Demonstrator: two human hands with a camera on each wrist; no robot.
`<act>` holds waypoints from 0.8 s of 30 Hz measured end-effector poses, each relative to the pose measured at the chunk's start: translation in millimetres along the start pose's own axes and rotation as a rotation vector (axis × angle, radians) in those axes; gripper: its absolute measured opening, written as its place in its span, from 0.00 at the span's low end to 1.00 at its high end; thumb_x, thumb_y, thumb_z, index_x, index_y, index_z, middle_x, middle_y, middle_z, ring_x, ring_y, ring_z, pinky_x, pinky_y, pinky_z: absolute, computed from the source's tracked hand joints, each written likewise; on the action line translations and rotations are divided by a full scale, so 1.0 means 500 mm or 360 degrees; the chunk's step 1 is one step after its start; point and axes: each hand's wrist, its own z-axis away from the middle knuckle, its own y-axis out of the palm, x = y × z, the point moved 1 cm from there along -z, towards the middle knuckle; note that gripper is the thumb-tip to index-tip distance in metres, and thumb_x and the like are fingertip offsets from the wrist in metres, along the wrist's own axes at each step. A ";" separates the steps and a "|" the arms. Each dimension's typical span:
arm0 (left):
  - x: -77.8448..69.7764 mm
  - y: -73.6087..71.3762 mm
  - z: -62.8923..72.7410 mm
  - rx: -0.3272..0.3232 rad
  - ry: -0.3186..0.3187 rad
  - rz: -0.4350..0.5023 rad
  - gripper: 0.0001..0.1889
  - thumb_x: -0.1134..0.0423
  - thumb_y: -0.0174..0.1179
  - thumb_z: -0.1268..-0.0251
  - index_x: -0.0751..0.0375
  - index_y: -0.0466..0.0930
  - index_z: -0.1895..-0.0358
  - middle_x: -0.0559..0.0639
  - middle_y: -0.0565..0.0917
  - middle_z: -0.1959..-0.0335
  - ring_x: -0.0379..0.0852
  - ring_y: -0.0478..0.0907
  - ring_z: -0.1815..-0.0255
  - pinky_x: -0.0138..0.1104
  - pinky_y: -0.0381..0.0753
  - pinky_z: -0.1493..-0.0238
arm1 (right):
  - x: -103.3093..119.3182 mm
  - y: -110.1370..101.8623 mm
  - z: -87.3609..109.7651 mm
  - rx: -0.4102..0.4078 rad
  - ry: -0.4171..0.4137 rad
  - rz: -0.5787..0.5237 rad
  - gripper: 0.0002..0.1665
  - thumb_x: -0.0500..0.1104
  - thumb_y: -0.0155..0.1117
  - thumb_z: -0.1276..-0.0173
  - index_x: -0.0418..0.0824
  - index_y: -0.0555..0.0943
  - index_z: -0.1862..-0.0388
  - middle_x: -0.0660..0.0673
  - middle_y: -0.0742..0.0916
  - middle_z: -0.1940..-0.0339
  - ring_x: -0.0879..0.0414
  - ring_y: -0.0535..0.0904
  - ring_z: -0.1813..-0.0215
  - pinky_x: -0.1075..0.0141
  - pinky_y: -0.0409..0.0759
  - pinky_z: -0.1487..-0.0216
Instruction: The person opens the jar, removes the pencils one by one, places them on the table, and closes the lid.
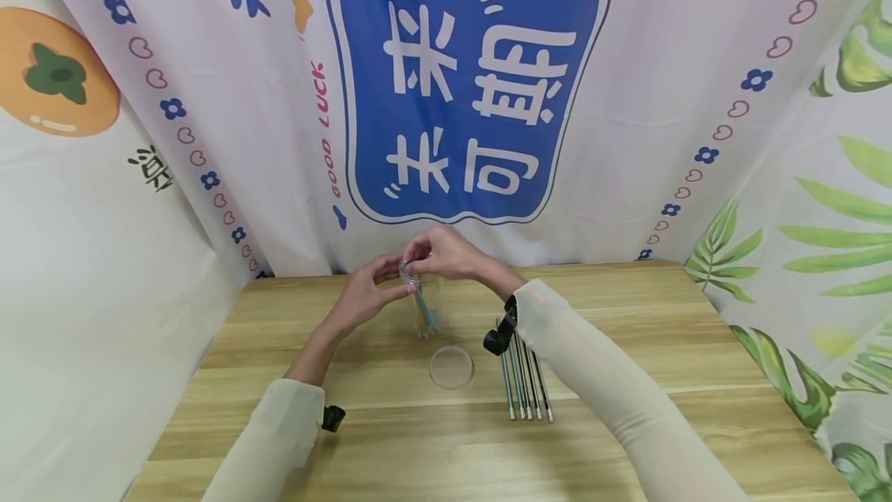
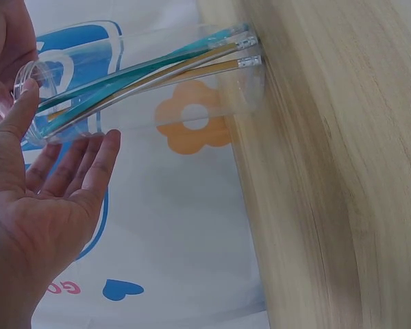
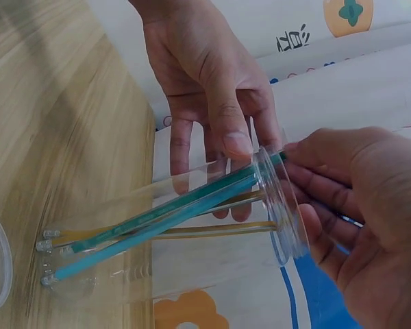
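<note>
A tall clear plastic jar with a threaded mouth stands on the table, holding several teal, green and yellow pencils, eraser ends down. My left hand grips it near the mouth, thumb on one side and fingers behind, as the left wrist view shows. At the mouth, my right hand pinches the upper end of a dark green pencil between thumb and forefinger. Most of that pencil's length is inside the jar. The right hand's other fingers curl beside the rim.
A round clear lid lies flat on the wooden table in front of the jar. To the right, several dark and teal pencils lie side by side, partly under the right wrist. A printed curtain hangs behind the table.
</note>
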 end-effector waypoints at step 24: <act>-0.005 -0.001 0.003 -0.0012 -0.0027 -0.0023 0.36 0.57 0.76 0.33 0.65 0.72 0.25 0.63 0.80 0.30 0.62 0.78 0.29 0.53 0.80 0.29 | -0.030 -0.009 0.031 -0.0387 -0.0048 -0.0368 0.04 0.35 0.71 0.27 0.36 0.87 0.56 0.44 0.89 0.61 0.45 0.87 0.58 0.64 0.87 0.55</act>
